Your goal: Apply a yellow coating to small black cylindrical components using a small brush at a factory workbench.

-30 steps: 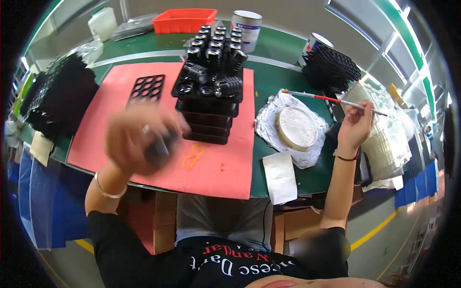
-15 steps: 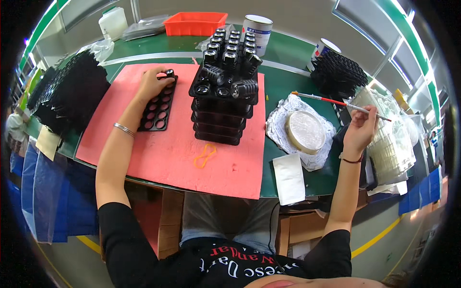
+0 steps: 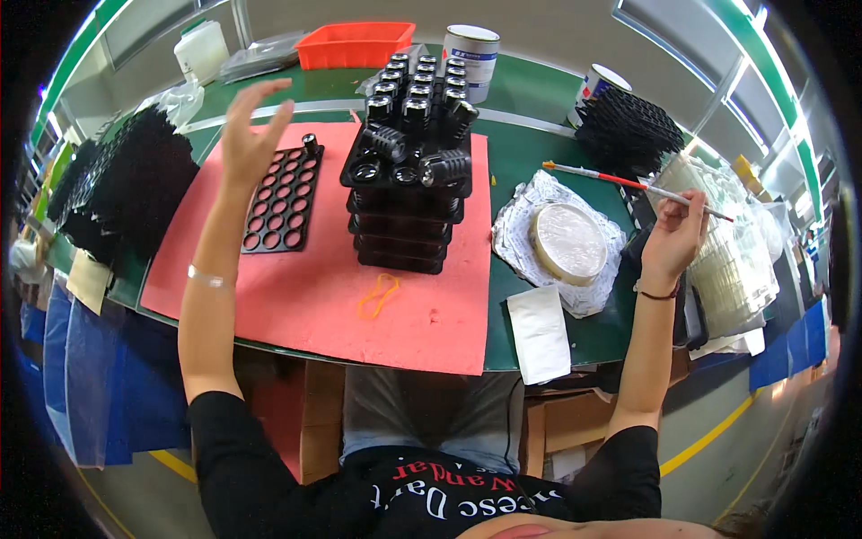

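My left hand [image 3: 251,135] is raised over the far left of the pink mat [image 3: 413,337], fingers apart and holding nothing. Just right of it lies a black tray with round holes [image 3: 280,199]. One small black cylindrical part with a shiny top [image 3: 311,144] stands in the tray's far right corner hole. To the right rises a stack of black trays [image 3: 401,229]; several chrome-topped black cylinders [image 3: 416,110] stand on its top, and a few lie tilted. My right hand [image 3: 673,238] grips a thin paintbrush [image 3: 620,181] with a red and silver handle, its tip pointing left.
A round film-covered dish [image 3: 570,242] sits on crumpled white paper, with a folded white sheet [image 3: 540,334] nearer me. A yellow rubber band [image 3: 379,296] lies on the mat. Black tray piles [image 3: 126,180] flank both sides. Behind are a red bin [image 3: 355,45] and a can [image 3: 471,58].
My left hand has let go of the small cylindrical part in the tray and lifted away to the left, its fingers opening. The right hand still holds the brush in nearly the same place.
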`<state>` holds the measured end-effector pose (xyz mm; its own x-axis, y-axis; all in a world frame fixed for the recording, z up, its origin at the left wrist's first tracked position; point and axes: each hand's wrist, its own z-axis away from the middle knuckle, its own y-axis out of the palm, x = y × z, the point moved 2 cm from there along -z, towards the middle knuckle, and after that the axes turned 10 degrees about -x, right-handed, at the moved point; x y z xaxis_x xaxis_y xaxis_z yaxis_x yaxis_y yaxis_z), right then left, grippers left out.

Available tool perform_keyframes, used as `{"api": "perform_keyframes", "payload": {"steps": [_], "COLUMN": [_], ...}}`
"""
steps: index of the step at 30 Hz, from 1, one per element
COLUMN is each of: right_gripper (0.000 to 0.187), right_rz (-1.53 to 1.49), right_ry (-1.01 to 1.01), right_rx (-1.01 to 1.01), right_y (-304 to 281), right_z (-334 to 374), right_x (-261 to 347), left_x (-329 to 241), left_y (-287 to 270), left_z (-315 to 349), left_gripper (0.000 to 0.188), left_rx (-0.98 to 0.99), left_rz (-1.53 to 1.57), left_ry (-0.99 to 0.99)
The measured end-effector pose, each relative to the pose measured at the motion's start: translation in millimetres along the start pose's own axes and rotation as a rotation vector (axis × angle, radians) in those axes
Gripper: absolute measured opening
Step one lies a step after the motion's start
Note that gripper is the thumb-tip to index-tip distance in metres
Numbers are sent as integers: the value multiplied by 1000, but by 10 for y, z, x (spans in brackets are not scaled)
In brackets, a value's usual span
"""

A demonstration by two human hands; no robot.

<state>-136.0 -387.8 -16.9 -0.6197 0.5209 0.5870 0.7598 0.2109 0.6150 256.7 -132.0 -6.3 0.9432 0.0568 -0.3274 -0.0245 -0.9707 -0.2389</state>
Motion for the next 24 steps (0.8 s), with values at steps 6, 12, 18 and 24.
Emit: {"api": "perform_keyframes", "payload": {"steps": [6,12,18,24], "right_gripper": [18,21,21,21], "right_rz": [23,43,74,91], "right_ry": [-32,-43,-73,-75], "right_rx": [-4,1,37,12], "right_y": [-59,8,-17,-60], "right_z": [-34,-7,-3,-24], "right_x": [13,18,45,33], "left_x": [-1252,-1336,-1374,-1466], "left_y": [-257,-165,-108,-98], "left_z": [-154,-263,-277,-286], "left_gripper": [25,32,27,24], "left_rx": [300,533,571,500], "left_rz": [11,-99,-89,-40], "left_ry": [397,419,425,483]}}
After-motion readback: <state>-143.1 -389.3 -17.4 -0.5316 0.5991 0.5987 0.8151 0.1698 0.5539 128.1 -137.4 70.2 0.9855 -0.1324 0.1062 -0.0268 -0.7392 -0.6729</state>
